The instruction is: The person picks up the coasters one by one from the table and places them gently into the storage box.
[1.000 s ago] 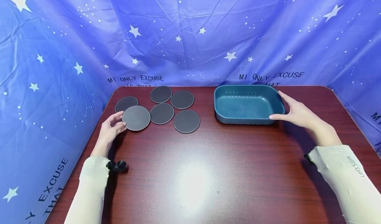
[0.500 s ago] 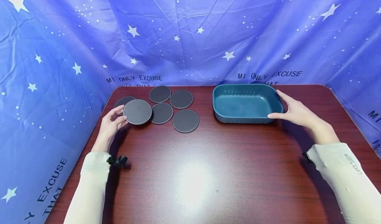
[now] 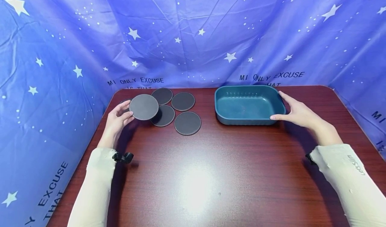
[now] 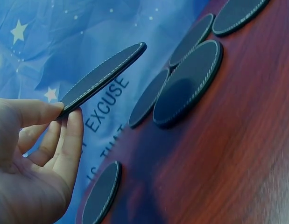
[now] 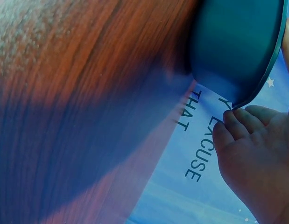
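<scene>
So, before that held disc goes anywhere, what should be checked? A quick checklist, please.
1. Held disc pinched between left thumb and left fingers: ok.
2. Held disc clear of the table: ok, raised above it.
3. Other discs lying flat: ok, five on the table.
4. Right fingers on the green tray: ok, at its right end.
5. Held disc over the green tray: not ok, tray is off to the right.
6. Pinch firm enough: cannot tell.

1. Leftmost disc is mostly hidden in the head view by the left hand and held disc.
2. Right wrist view chops off part of the teal bin and right hand.
3. Can't read the lower lettering, it's behind the table.
</scene>
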### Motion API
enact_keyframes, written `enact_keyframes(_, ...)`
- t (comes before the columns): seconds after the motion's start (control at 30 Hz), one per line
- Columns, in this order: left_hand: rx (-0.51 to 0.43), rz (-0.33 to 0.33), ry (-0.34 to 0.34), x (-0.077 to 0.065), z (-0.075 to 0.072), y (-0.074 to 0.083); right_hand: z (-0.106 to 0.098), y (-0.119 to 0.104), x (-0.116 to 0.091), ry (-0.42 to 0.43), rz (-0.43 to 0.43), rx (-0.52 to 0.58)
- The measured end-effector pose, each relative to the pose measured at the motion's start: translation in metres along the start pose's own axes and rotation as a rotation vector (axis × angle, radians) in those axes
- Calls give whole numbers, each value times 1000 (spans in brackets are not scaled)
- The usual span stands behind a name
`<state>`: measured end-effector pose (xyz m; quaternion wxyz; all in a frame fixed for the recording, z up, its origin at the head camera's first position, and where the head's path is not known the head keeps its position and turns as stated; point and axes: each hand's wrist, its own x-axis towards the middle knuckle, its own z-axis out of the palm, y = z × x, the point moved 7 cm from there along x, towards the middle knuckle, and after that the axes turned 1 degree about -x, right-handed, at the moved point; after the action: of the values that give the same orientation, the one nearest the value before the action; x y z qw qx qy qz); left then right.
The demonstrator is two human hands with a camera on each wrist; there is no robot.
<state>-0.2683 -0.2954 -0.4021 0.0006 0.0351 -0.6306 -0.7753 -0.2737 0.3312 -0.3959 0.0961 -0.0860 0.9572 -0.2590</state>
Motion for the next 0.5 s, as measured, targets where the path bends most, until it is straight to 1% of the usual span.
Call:
enact_keyframes(0.17, -1, 20, -24, 6, 15, 4, 0, 0, -1, 1, 0, -7)
enact_keyframes(0.5, 63, 26, -63, 11, 45, 14, 0, -2, -1, 2, -1, 5)
